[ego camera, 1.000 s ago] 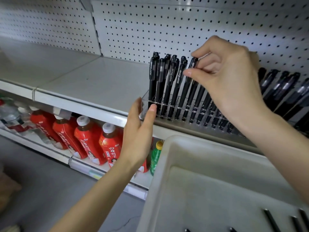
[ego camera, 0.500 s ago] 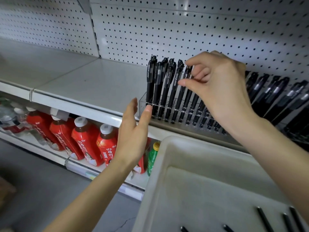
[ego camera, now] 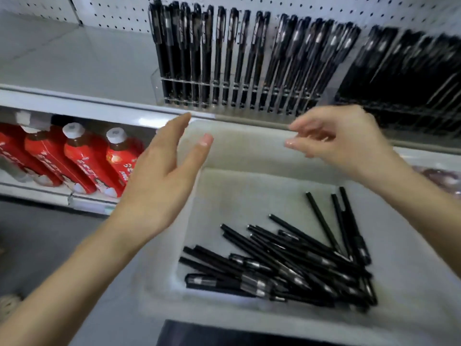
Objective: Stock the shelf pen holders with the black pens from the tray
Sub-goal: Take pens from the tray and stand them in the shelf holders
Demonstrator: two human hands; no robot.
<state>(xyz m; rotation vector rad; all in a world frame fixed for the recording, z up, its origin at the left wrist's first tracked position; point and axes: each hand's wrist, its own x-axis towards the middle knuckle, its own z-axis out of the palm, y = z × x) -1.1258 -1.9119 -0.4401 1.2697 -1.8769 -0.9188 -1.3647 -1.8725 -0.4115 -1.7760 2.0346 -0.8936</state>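
- head view: your left hand (ego camera: 159, 181) and right hand (ego camera: 341, 143) hover over the tray (ego camera: 239, 151), fingers loose, holding nothing, likely poised to pick.
- the black pens (ego camera: 287, 265) lie heaped in the tray's near part; the pen holder (ego camera: 224, 96) on the shelf behind keeps its rows upright.

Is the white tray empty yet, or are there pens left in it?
Not empty. A loose pile of black pens lies flat on the floor of the tray.
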